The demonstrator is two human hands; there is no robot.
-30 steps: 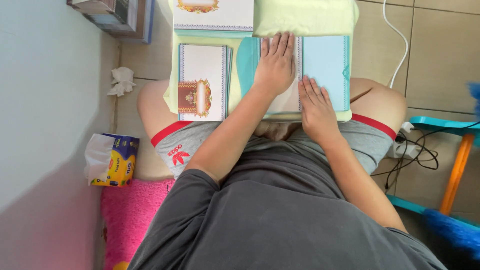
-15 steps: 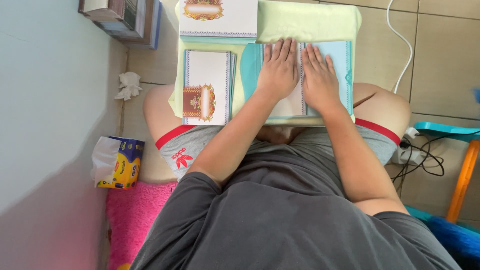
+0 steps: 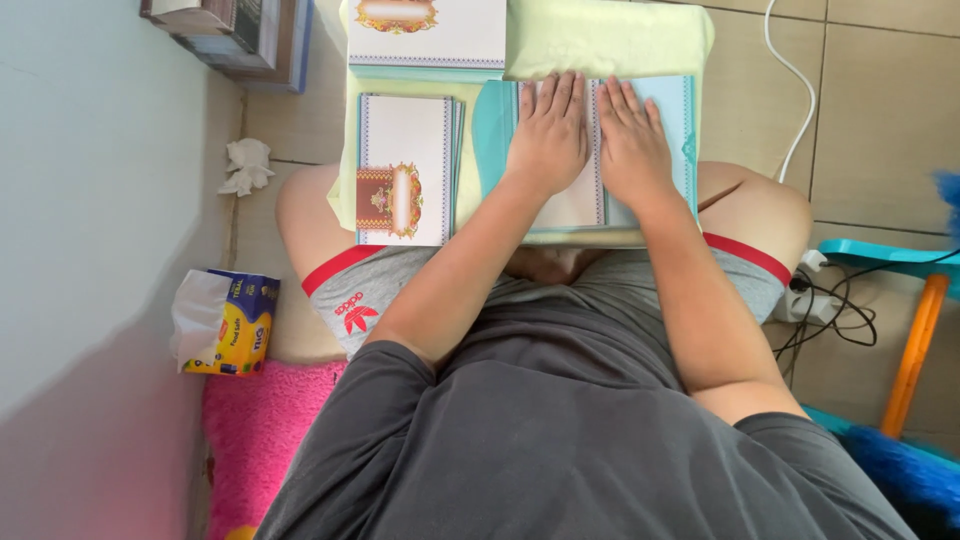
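Note:
Both hands lie flat, side by side, on an open light-blue card (image 3: pixel 580 190) that rests on my lap. My left hand (image 3: pixel 548 140) presses the left half with fingers together. My right hand (image 3: pixel 632 145) covers the right half, fingers slightly spread. To the left of the card sits a stack of white cards (image 3: pixel 405 170) with a red and gold ornament. A pale green sheet (image 3: pixel 608 38) lies just beyond my fingertips, and another white card stack (image 3: pixel 425 35) sits at the far left of it.
A yellow and blue tissue pack (image 3: pixel 225 322) stands by the wall at left, with a crumpled tissue (image 3: pixel 247 166) further up. Boxes (image 3: pixel 230 35) sit at the top left. White cable (image 3: pixel 790 90), black cables (image 3: pixel 830 315) and a teal and orange stool (image 3: pixel 915 300) are at right.
My right hand has slid up the card from its lower edge and now lies level with my left hand. The view has shifted slightly.

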